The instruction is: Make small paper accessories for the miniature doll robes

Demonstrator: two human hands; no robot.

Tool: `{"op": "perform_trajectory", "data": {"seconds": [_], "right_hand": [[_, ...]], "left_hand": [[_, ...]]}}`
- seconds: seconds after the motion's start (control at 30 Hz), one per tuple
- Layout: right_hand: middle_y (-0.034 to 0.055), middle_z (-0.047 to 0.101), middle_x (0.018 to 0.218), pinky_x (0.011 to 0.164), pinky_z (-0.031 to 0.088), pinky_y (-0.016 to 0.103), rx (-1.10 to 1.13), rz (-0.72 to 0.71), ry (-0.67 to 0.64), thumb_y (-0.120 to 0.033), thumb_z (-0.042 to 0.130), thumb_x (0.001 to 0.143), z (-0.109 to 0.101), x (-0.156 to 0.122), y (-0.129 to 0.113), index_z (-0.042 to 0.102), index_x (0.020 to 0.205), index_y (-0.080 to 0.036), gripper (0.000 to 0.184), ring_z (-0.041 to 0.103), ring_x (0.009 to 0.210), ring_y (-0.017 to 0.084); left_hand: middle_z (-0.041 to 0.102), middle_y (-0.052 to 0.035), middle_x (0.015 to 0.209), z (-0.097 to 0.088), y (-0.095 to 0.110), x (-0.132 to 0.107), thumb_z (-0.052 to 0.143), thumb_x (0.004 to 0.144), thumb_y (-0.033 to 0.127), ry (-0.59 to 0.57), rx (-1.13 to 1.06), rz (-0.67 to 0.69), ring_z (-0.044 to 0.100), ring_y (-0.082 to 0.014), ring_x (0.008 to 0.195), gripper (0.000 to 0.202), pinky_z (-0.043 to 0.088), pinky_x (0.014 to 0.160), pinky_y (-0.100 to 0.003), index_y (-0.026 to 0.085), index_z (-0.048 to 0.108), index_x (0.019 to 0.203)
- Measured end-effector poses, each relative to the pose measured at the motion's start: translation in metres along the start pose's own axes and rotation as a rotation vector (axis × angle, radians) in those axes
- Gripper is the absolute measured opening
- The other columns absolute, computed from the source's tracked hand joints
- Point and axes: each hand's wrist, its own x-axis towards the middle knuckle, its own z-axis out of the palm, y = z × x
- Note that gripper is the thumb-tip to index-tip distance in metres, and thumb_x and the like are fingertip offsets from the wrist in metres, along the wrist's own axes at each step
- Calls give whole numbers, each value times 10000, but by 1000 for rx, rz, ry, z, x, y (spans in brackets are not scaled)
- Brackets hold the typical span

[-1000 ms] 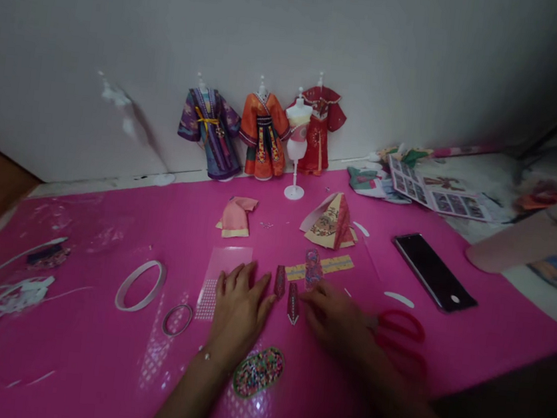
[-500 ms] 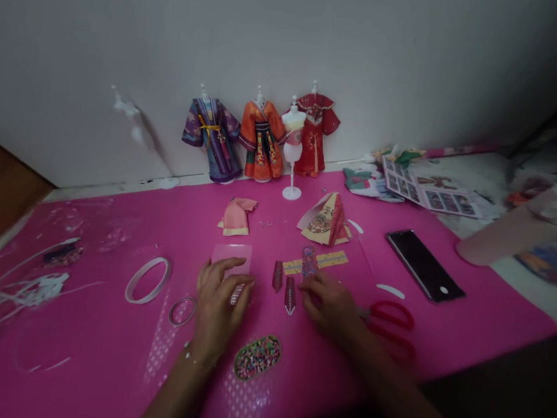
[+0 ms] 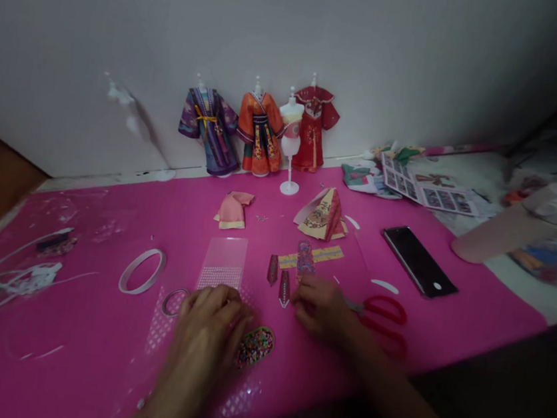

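Note:
My left hand [image 3: 207,332] hovers low over the pink mat [image 3: 94,322], fingers curled and smeared by motion, right beside an oval dish of coloured beads [image 3: 255,346] and just below a clear sticker sheet [image 3: 223,262]. My right hand [image 3: 320,306] rests on the mat with fingers bent, its tips next to two small dark red paper strips [image 3: 284,288] and a patterned paper piece [image 3: 305,259] lying on a yellow band [image 3: 310,257]. Whether either hand holds anything is hidden.
Red scissors [image 3: 382,311] lie right of my right hand. A phone [image 3: 418,260], a folded paper skirt [image 3: 322,215], a pink paper top [image 3: 233,209], two tape rings [image 3: 142,270], dressed mannequins [image 3: 260,130] along the wall and leaflets [image 3: 424,185] surround the spot.
My left hand has pulled back from the sticker sheet toward me, down to the bead dish. My right hand stayed near the red strips. The view shifted slightly.

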Motion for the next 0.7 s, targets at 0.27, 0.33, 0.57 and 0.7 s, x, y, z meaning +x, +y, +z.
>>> {"op": "perform_trajectory", "data": {"seconds": [0.27,0.33,0.57,0.7], "right_hand": [[46,663,1013,725,556,352,33,-40,-45,-329,597,968,-3,1,-5,644,1045,-166,187,647,821,169],[42,663,996,720,555,348,36,-33,-39,-327,597,968,-4,1,-6,645,1028,-164,180,645,812,167],[30,665,945,706,551,337,61,-39,-4,-329,595,969,-4,3,-7,648,981,-163,175,642,785,159],[12,654,867,694,545,331,78,-57,47,-330,598,966,-6,3,-9,643,911,-160,185,637,759,154]], "left_hand": [[719,-33,879,23,12,-44,537,902,190,-22,-63,-48,645,-249,824,222,483,765,-424,300,729,908],[723,-39,872,28,12,-47,536,903,189,5,-64,-65,650,-247,810,227,492,749,-424,300,733,912],[720,-32,838,39,6,-50,518,925,223,12,-89,-105,655,-235,794,219,492,736,-414,276,713,843],[715,-38,839,39,3,-55,540,916,253,42,-90,-118,654,-244,804,200,511,738,-416,278,706,807]]}}
